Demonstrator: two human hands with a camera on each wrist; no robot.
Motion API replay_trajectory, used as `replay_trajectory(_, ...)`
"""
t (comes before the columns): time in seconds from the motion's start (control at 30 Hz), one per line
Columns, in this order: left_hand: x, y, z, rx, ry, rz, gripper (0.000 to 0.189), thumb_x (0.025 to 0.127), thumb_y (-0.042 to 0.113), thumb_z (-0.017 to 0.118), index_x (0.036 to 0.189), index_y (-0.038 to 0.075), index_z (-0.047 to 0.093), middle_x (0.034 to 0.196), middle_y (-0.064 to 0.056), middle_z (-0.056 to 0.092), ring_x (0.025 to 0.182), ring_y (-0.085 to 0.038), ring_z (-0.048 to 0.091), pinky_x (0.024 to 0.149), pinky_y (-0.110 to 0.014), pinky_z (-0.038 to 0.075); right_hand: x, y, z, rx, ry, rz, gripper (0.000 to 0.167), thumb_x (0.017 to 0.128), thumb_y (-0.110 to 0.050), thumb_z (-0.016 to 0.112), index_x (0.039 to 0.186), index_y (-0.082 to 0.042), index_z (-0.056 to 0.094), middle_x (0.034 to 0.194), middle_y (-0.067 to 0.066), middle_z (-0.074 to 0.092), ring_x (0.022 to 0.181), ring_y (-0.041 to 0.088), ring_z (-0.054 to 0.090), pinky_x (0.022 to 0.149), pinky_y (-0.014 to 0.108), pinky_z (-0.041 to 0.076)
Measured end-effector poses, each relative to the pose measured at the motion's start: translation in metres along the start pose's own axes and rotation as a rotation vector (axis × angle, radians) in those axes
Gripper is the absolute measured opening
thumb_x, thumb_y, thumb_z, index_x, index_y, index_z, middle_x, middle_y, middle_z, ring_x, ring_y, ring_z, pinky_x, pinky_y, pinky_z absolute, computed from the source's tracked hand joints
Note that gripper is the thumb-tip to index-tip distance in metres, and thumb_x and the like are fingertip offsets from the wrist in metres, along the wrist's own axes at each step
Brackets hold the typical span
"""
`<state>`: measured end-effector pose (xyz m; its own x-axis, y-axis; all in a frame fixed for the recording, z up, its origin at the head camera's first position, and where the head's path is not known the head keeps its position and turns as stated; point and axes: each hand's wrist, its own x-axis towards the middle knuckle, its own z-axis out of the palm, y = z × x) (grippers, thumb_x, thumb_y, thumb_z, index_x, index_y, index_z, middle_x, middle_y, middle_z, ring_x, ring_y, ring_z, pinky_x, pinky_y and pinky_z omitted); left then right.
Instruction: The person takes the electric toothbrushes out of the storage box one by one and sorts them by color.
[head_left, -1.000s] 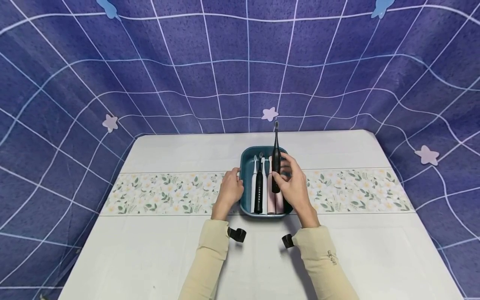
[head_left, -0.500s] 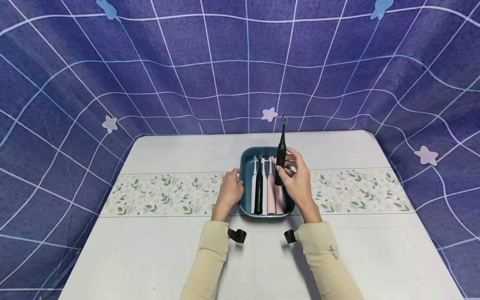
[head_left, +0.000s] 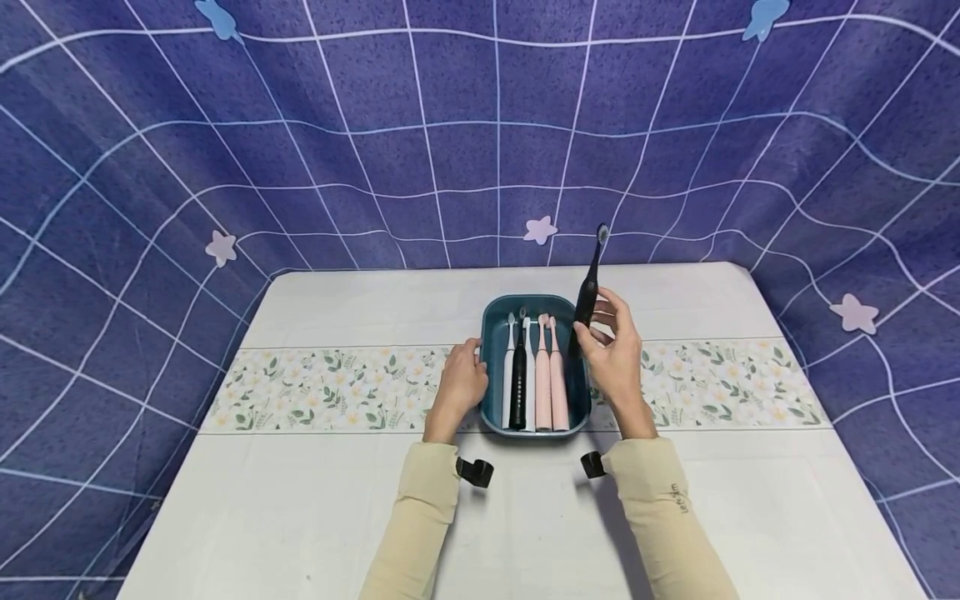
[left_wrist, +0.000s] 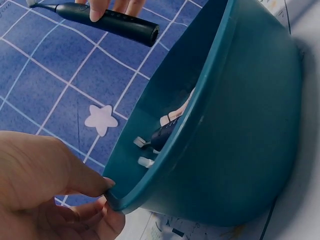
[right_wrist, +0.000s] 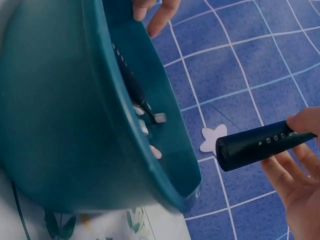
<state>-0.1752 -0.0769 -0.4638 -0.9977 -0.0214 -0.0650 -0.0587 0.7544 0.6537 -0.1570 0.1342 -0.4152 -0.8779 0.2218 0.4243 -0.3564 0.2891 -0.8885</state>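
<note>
The right hand [head_left: 613, 354] has its grip closed on a black toothbrush [head_left: 587, 300], thumb on one side of the handle and fingers on the other. The brush tilts, bristle end up and to the right, its flat base in front of the box's right side in the head view; the right wrist view shows that base off the box, touching nothing.

The left hand [head_left: 459, 379] pinches the near-left rim of the blue-green box [left_wrist: 250, 100] – a sensible brace, I'd say, since a light box could slide if knocked. Holding the brush by the handle, away from the bristles, and giving its base room over the rim and its neighbours should make for a clean move.

Inside lie five more toothbrushes side by side: from the left, a white one [head_left: 507, 387], a black one [head_left: 518, 383], another white one, then two pink ones [head_left: 543, 387]. The box stands on a white surface [head_left: 300, 517] with a flowered band – and behind hangs a blue gridded cloth [head_left: 360, 150] with stars.
</note>
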Motion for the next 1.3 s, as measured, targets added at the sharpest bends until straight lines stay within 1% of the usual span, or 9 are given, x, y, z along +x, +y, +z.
replay_trajectory(0.13,-0.001,0.0,-0.001,0.0,0.004,0.009,0.041,0.095,0.007,0.054,0.136,0.006,0.051,0.11,-0.015,0.058,0.103,-0.029,0.057,0.091,-0.044,0.047,0.002,0.005,-0.004,0.02,0.022,-0.032,0.056,0.085,0.008,0.064,0.137,0.001,0.045,0.115,0.026,0.059,0.102,0.031,0.061,0.087,0.034,0.054)
replay_trajectory(0.27,-0.002,0.002,-0.002,-0.005,0.005,0.011,0.041,0.095,0.006,0.053,0.136,0.005,0.05,0.109,-0.016,0.059,0.101,-0.028,0.057,0.088,-0.043,0.048,0.005,0.008,-0.008,0.022,0.042,-0.055,0.056,0.084,0.009,0.064,0.136,0.003,0.045,0.115,0.027,0.058,0.102,0.032,0.06,0.087,0.031,0.054)
replay_trajectory(0.47,-0.001,0.0,0.0,0.0,0.001,0.006,0.041,0.096,0.007,0.052,0.137,0.006,0.05,0.111,-0.015,0.058,0.102,-0.028,0.057,0.089,-0.042,0.048,0.007,0.013,-0.013,0.023,0.065,-0.058,0.056,0.084,0.01,0.063,0.136,0.004,0.045,0.115,0.028,0.058,0.102,0.032,0.06,0.086,0.028,0.054)
replay_trajectory(0.6,-0.001,0.0,0.0,0.002,0.003,0.009,0.04,0.096,0.007,0.053,0.136,0.005,0.05,0.111,-0.016,0.058,0.102,-0.028,0.057,0.089,-0.042,0.048,0.01,0.019,-0.016,0.015,0.077,-0.061,0.055,0.084,0.009,0.063,0.136,0.003,0.045,0.115,0.027,0.058,0.101,0.032,0.06,0.087,0.03,0.054)
replay_trajectory(0.7,-0.001,0.0,-0.001,0.001,0.001,0.011,0.04,0.096,0.007,0.053,0.136,0.005,0.05,0.111,-0.016,0.059,0.101,-0.028,0.057,0.089,-0.042,0.048,0.012,0.024,-0.017,0.022,0.082,-0.064,0.055,0.084,0.009,0.063,0.136,0.003,0.045,0.115,0.027,0.058,0.101,0.034,0.06,0.087,0.03,0.054)
replay_trajectory(0.9,0.0,0.0,-0.001,0.002,0.003,0.015,0.04,0.096,0.007,0.053,0.136,0.005,0.051,0.112,-0.016,0.059,0.101,-0.028,0.057,0.089,-0.042,0.048,0.017,0.035,-0.02,0.055,0.087,-0.04,0.055,0.084,0.01,0.062,0.137,0.002,0.045,0.118,0.028,0.055,0.104,0.037,0.058,0.088,0.03,0.053)
replay_trajectory(1.1,0.0,0.001,-0.001,0.005,0.001,0.021,0.04,0.095,0.007,0.054,0.135,0.005,0.051,0.111,-0.016,0.059,0.101,-0.028,0.057,0.089,-0.042,0.048,0.018,0.045,-0.022,0.049,0.097,-0.017,0.055,0.084,0.009,0.063,0.136,0.0,0.046,0.117,0.026,0.056,0.105,0.036,0.059,0.089,0.033,0.053)
replay_trajectory(1.3,-0.001,0.001,-0.002,0.004,-0.006,0.009,0.041,0.096,0.007,0.053,0.136,0.006,0.05,0.109,-0.015,0.058,0.096,-0.026,0.056,0.085,-0.041,0.049,0.018,0.054,-0.022,0.031,0.083,-0.016,0.055,0.084,0.01,0.062,0.135,0.0,0.045,0.117,0.027,0.056,0.105,0.039,0.059,0.089,0.033,0.053)
